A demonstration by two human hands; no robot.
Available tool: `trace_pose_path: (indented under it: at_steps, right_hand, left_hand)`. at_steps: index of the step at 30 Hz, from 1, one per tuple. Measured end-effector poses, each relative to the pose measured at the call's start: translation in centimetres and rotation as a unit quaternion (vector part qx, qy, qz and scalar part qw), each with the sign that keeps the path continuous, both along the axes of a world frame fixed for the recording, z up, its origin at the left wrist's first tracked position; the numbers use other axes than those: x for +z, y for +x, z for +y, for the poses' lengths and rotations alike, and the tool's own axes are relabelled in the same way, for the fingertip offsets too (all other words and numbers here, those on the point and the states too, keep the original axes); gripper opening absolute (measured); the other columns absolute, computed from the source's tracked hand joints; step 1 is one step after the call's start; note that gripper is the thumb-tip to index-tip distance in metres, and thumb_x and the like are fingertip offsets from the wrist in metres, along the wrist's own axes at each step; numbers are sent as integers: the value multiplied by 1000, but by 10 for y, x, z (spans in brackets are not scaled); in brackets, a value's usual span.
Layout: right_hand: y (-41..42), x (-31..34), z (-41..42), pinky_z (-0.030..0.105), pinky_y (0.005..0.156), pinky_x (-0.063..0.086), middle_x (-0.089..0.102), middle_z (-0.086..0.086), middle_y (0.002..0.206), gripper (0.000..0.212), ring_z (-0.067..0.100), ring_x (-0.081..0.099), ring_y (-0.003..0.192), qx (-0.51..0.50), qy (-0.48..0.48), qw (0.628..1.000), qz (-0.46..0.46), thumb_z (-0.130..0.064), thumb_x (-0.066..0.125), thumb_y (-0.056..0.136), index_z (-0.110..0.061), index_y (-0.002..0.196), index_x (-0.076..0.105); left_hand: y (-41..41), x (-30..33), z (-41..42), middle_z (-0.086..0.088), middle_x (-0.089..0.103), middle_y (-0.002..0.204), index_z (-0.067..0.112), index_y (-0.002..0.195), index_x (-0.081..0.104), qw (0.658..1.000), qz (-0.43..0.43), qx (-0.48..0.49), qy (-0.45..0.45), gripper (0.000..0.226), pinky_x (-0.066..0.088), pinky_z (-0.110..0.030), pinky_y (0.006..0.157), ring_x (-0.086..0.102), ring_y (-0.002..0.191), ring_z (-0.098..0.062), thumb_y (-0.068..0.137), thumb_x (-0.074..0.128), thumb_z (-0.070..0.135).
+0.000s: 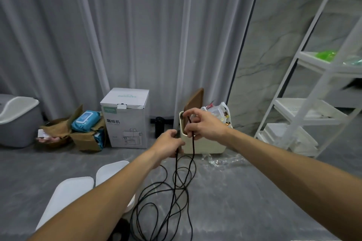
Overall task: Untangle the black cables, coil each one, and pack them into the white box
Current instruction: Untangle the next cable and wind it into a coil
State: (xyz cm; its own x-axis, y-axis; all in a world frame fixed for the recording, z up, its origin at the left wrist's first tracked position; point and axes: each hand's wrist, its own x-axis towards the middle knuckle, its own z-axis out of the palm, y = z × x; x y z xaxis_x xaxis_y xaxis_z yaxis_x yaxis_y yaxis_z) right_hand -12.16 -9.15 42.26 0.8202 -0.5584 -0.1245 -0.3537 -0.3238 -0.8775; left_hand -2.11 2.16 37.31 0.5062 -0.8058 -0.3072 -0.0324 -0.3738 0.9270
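Dangling in tangled loops, thin black cable (pixel 193 144) pinched by left hand (pixel 169 144) and right hand (pixel 203 125).

Black cables (pixel 176 197), grey marbled floor (pixel 244 201), white shelf (pixel 313 76)

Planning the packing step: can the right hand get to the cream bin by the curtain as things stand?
Probably yes: the right hand hovers just in front of the cream bin, nothing between them, but it is gripping the black cable.

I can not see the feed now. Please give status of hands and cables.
Left hand and right hand both pinching black cable. Rest hangs in tangled loops on floor. Nothing coiled yet. Nothing blocking.
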Motion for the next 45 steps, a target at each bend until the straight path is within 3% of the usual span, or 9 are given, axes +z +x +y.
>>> trace_pose_path:
  at_steps: [2, 5, 8, 12, 17, 26, 30, 37, 45]
  right_hand:
    - [4, 13, 1, 39, 68, 54, 65, 8, 79, 50, 23, 64, 69, -14, -10, 1000, -19, 3, 64, 89, -15, 133, 47]
    - [12, 28, 0, 51, 72, 55, 70, 19, 92, 69, 42, 69, 81, -38, -23, 999, -29, -1, 68, 88, -13, 147, 34]
    - [16, 41, 1, 41, 75, 57, 72, 21, 97, 65, 31, 69, 81, -47, -23, 998, -28, -2, 71, 87, -2, 144, 39]
    - [19, 48, -1, 36, 78, 59, 70, 16, 87, 24, 18, 66, 72, -44, -21, 999, -18, -3, 72, 86, 2, 109, 66]
    - [21, 44, -2, 39, 82, 59, 69, 14, 85, 7, 20, 67, 74, -52, 7, 998, -30, 1, 67, 88, -6, 88, 64]
    - [21, 62, -3, 27, 62, 61, 69, 17, 83, 8, 22, 68, 67, -87, 83, 989, -89, 1, 58, 94, 0, 86, 62]
    - [19, 86, -2, 31, 65, 60, 65, 17, 81, 10, 26, 67, 72, -111, 129, 973, -156, 2, 55, 96, 0, 87, 57]
    - [15, 113, -5, 33, 69, 61, 68, 15, 79, 11, 27, 69, 73, -161, 196, 939, -234, -3, 57, 97, -1, 86, 57]
    - [-2, 100, -5, 33, 69, 60, 67, 19, 80, 11, 25, 68, 68, -178, 215, 953, -117, 1, 51, 97, 8, 94, 59]
  left_hand:
    - [-1, 10, -1, -5, 62, 96, 17, 137, 43, 1000, -19, -13, 8, 45, 51, -31, 71, 64, 82, -19, 95, 56, 9]
    - [-2, 19, -2, -4, 56, 85, 22, 100, 52, 998, -42, -20, 29, 17, 42, -29, 66, 57, 81, -18, 96, 51, 6]
    - [-1, 18, -3, -8, 49, 84, 26, 80, 49, 998, -39, -21, 45, 26, 35, -26, 58, 47, 79, -21, 94, 50, 4]
    - [2, 10, -4, -6, 48, 81, 18, 97, 56, 999, -2, -3, 40, 15, 32, -24, 54, 44, 69, -16, 93, 53, 4]
    - [3, 9, -11, -1, 58, 94, 20, 105, 58, 1000, 3, -9, 15, 19, 40, -25, 64, 55, 84, -15, 90, 61, 9]
    - [3, 23, -25, 0, 67, 88, 14, 102, 67, 998, -29, -20, -55, 12, 49, -24, 75, 59, 79, -12, 97, 56, 10]
    - [6, 19, -21, -3, 74, 100, 23, 92, 67, 996, -78, -2, -33, 15, 50, -36, 97, 65, 96, -18, 97, 55, 15]
    - [17, 26, -18, -7, 74, 99, 28, 80, 65, 983, -162, 66, -63, 29, 50, -43, 97, 64, 91, -25, 103, 47, 30]
    - [43, 86, -13, -1, 70, 119, 14, 121, 65, 959, -249, 91, -101, 35, 43, -34, 102, 59, 116, -20, 106, 38, 31]
